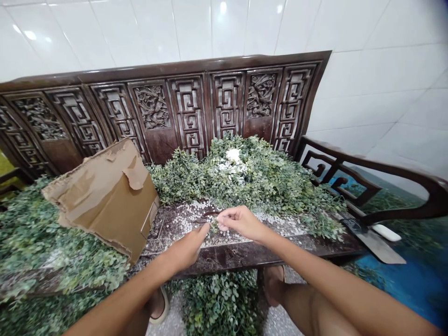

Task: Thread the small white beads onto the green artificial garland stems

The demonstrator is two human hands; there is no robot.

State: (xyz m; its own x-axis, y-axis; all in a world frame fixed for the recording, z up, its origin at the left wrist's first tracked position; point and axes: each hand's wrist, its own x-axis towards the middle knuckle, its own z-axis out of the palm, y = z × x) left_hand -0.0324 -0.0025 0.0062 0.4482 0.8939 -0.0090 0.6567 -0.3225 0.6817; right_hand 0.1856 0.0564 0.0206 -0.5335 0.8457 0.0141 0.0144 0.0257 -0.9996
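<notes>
Sprig [214,225], small and leafy, pinched between left hand [191,245] and right hand [242,223]; torn brown cardboard [112,200] leans beside, on the dark glossy surface [224,255].

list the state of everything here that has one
left hand: pinching a small sprig
right hand: fingers closed at the sprig
cardboard: torn-edged, leaning
leafy greenery: heaped on the bench
white bits: scattered across the seat
flat blade: lying flat, sticking out past the bench
</notes>
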